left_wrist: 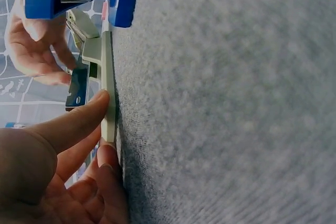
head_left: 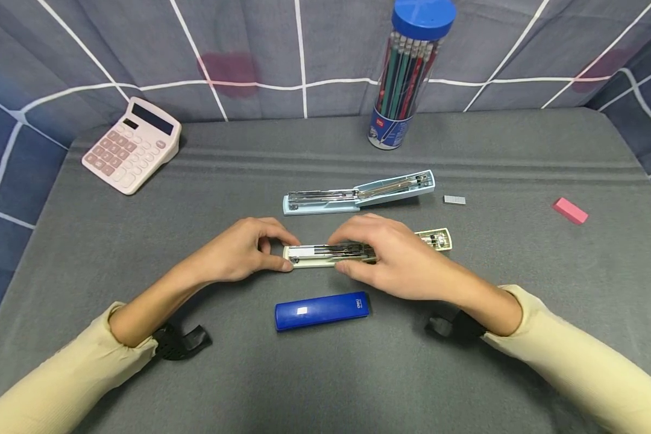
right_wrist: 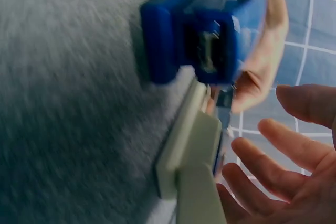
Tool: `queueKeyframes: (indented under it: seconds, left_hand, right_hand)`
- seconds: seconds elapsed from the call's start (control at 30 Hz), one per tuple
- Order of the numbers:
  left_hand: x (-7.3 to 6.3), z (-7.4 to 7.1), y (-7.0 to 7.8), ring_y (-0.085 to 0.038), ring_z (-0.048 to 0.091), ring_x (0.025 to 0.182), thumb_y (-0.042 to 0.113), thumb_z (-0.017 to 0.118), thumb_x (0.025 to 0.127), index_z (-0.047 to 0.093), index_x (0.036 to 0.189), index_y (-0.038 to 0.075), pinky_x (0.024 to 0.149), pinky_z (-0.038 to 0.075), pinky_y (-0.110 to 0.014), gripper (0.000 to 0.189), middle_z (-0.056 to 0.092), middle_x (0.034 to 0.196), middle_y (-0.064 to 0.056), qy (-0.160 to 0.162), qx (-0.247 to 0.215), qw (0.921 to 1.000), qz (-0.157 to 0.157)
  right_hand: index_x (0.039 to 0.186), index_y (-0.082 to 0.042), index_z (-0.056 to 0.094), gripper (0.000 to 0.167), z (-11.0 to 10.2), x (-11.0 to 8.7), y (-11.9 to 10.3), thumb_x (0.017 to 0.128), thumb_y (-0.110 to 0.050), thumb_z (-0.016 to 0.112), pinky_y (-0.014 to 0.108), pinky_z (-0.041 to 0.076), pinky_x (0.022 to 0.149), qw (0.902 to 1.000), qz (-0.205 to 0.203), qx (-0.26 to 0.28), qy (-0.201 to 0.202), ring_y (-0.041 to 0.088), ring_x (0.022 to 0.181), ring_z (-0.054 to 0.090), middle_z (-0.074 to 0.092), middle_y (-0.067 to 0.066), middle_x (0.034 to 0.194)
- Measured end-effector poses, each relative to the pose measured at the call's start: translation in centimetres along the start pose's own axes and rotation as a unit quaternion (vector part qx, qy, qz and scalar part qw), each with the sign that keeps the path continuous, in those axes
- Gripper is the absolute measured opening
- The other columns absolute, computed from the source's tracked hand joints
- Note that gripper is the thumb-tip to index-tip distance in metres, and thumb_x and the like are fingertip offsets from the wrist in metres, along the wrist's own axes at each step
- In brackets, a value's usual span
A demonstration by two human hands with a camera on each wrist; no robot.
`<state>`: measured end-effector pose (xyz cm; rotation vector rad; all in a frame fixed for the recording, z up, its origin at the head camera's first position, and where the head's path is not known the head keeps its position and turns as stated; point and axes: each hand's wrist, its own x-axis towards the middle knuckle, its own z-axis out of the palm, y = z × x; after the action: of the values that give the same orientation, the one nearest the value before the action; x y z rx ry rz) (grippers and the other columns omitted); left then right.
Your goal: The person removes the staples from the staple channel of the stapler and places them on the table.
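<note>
A pale cream-green stapler point(head_left: 317, 261) lies opened out, its cover point(head_left: 439, 239) folded back to the right. My left hand point(head_left: 244, 250) pinches the left end of its base; in the left wrist view the thumb point(left_wrist: 97, 103) presses the base's side. My right hand point(head_left: 398, 256) is over the middle of the stapler, fingers spread loosely beside the metal magazine point(left_wrist: 77, 87). The right wrist view has those fingers point(right_wrist: 262, 166) apart from one another. Nearer me lies a closed blue stapler point(head_left: 321, 311).
Behind the hands lies an opened light-blue stapler point(head_left: 325, 209), with a small strip of staples point(head_left: 454, 200) to its right. A pink eraser point(head_left: 571, 211) is further right. A pink calculator point(head_left: 132, 144) and a pencil tub point(head_left: 392, 129) stand at the back.
</note>
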<state>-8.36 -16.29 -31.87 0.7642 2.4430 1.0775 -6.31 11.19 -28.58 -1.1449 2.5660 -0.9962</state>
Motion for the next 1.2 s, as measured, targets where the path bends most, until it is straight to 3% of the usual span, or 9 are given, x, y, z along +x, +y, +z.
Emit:
queueKeyframes:
  seconds: [0.23, 0.87, 1.2]
  left_hand:
    - [0.0, -0.1, 0.0, -0.013, 0.050, 0.067, 0.015, 0.081, 0.083, 0.075, 0.108, 0.009, 0.060, 0.040, -0.029, 0.027, 0.066, 0.097, 0.002, -0.006, -0.001, 1.0000, 0.002]
    - [0.1, -0.1, -0.1, -0.013, 0.051, 0.067, 0.017, 0.081, 0.083, 0.075, 0.108, 0.010, 0.061, 0.041, -0.029, 0.027, 0.065, 0.096, 0.002, -0.007, 0.000, 1.0000, 0.004]
    - [0.1, -0.1, -0.1, -0.012, 0.050, 0.066, 0.017, 0.081, 0.083, 0.075, 0.108, 0.009, 0.061, 0.041, -0.029, 0.027, 0.065, 0.097, 0.002, -0.006, 0.001, 1.0000, 0.006]
  right_hand:
    - [0.114, -0.010, 0.071, 0.025, 1.6, 0.7, -0.2, 0.090, -0.019, 0.070, 0.039, 0.044, 0.093, 0.9997, 0.010, -0.006, -0.021, 0.014, 0.110, 0.055, 0.063, -0.003, 0.114]
    - [0.112, -0.007, 0.074, 0.026, 2.4, 1.7, -0.3, 0.090, -0.021, 0.072, 0.033, 0.040, 0.080, 0.9989, 0.025, -0.024, -0.033, 0.012, 0.094, 0.050, 0.057, -0.003, 0.103]
    - [0.112, -0.006, 0.074, 0.026, 2.0, 1.9, -0.1, 0.089, -0.020, 0.072, 0.034, 0.041, 0.079, 0.9962, 0.057, 0.053, -0.040, 0.016, 0.095, 0.051, 0.058, -0.002, 0.102]
